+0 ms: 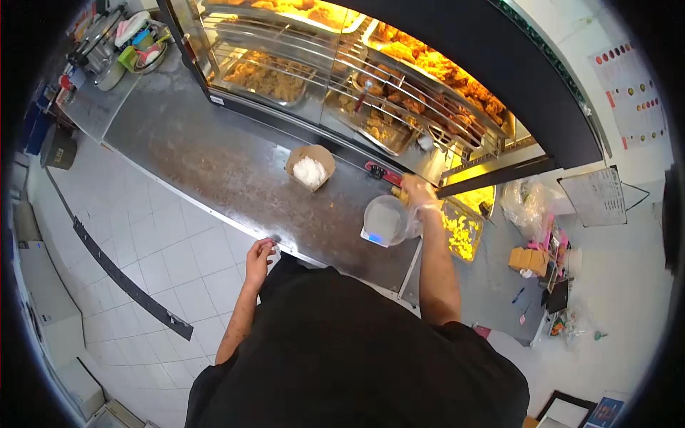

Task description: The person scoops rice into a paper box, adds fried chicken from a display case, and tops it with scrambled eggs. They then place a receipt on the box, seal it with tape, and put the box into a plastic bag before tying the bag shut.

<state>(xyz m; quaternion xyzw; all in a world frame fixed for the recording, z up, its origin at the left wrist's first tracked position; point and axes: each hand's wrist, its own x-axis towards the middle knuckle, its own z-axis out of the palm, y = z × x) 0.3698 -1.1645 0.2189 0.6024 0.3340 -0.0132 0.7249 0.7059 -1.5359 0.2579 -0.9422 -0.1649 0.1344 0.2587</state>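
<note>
My right hand (419, 194), with clear plastic about its wrist and fingers, reaches over the right part of the counter to the lower edge of the heated display cabinet (264, 118). Its fingers are blurred and partly hidden. Just left of them lies a red and black object (384, 173). Below that hand stands a round clear plastic tub (385, 218). My left hand (260, 261) is at the counter's front edge, fingers curled together around a small whitish bit that I cannot make out. A brown paper box (300, 155) of white rice (310, 173) sits on the metal counter (207, 160).
Trays of fried food (267, 75) fill the lit cabinet. A metal tray with yellow pieces (462, 237) lies to the right of my right forearm. Further right are plastic bags (524, 203), a small brown box (528, 261) and a hanging whiteboard (596, 196). Bowls (150, 57) crowd the far left.
</note>
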